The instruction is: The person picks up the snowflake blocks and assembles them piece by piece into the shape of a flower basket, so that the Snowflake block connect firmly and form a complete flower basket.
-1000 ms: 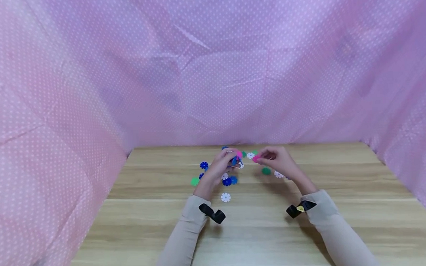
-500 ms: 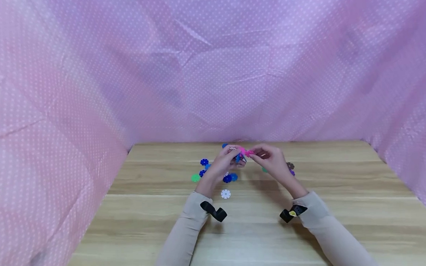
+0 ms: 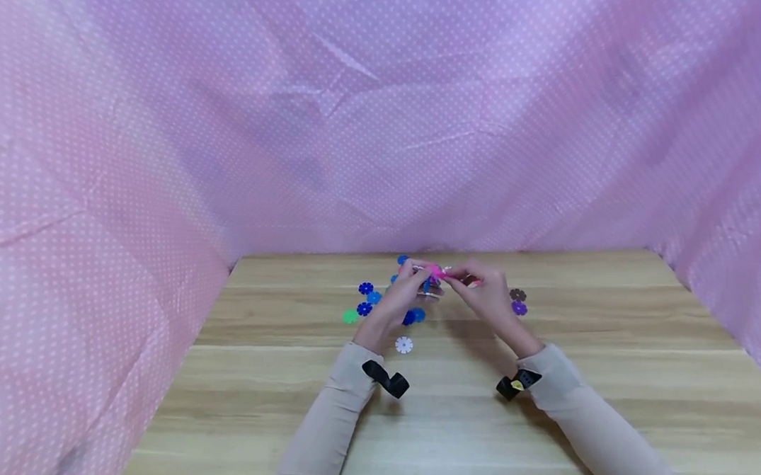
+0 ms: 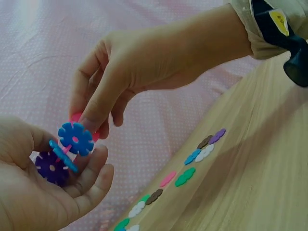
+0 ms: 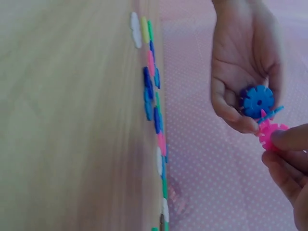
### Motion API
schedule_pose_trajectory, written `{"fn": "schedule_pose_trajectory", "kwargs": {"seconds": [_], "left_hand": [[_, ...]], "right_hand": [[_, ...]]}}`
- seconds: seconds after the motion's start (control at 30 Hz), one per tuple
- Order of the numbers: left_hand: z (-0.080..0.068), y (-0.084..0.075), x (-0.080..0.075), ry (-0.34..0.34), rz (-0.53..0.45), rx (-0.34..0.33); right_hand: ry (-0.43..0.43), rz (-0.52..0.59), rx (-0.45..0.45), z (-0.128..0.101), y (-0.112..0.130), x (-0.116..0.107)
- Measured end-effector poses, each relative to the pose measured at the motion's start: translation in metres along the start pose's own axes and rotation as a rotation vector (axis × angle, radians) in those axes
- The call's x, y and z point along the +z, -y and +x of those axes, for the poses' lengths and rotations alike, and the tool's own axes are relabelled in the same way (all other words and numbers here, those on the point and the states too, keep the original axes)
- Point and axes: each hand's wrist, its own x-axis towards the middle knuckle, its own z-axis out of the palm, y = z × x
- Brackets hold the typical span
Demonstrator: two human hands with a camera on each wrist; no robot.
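Observation:
My left hand holds a small cluster of notched, flower-shaped plastic discs joined together. In the left wrist view, a blue disc, a second blue disc seen edge-on and a dark purple disc rest between its thumb and curled fingers. My right hand pinches a pink disc between thumb and fingertips. That pink disc touches the cluster at a pink piece by the edge-on blue disc. Whether its slots have engaged cannot be made out. Fingers partly hide both the cluster and the pink disc.
Loose discs lie on the wooden table: dark blue and light green ones left, a white disc in front, brown and purple ones right. A pink dotted cloth hangs behind and at both sides.
My right hand has moved left with the pink disc, bringing it from apart to touching the cluster. The left hand has stayed nearly in place, keeping its hold.

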Motion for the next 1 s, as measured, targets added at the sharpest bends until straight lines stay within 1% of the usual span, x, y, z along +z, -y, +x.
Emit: {"fn": "schedule_pose_trajectory", "kwargs": {"seconds": [0.07, 0.17, 0.27, 0.4, 0.47, 0.57, 0.63, 0.7, 0.77, 0.87, 0.93, 1.0], "left_hand": [[-0.001, 0.001, 0.003, -0.004, 0.0, 0.0], [-0.002, 0.001, 0.006, -0.002, -0.006, 0.008], [-0.002, 0.0, 0.008, 0.002, -0.026, 0.029], [-0.003, -0.003, 0.007, -0.01, -0.06, 0.011], [-0.004, -0.005, 0.004, -0.014, -0.07, -0.005], [-0.004, -0.008, -0.003, -0.042, -0.072, 0.002], [-0.006, -0.012, -0.011, -0.091, -0.074, 0.018], [-0.007, -0.014, -0.019, -0.163, -0.088, 0.03], [-0.01, -0.018, -0.026, -0.235, -0.11, 0.035], [-0.013, -0.022, -0.035, -0.324, -0.115, 0.032], [-0.015, -0.024, -0.038, -0.356, -0.108, 0.028], [-0.016, -0.025, -0.039, -0.365, -0.103, 0.023]], "right_hand": [[-0.018, -0.005, -0.021, -0.002, 0.001, 0.001], [-0.04, -0.001, -0.028, -0.004, 0.003, 0.003], [-0.036, 0.012, -0.02, -0.003, 0.004, 0.003], [0.037, 0.031, 0.015, 0.001, 0.006, 0.002], [0.085, 0.042, 0.056, 0.003, 0.007, 0.001], [0.154, 0.045, 0.138, 0.005, 0.006, -0.002], [0.216, 0.052, 0.194, 0.006, 0.005, -0.002], [0.29, 0.048, 0.236, 0.006, 0.004, -0.003], [0.383, 0.051, 0.26, 0.004, 0.003, -0.002], [0.564, 0.052, 0.252, 0.0, 0.004, 0.001], [0.707, 0.071, 0.225, -0.004, 0.007, 0.006], [0.843, 0.103, 0.192, -0.007, 0.01, 0.012]]}}
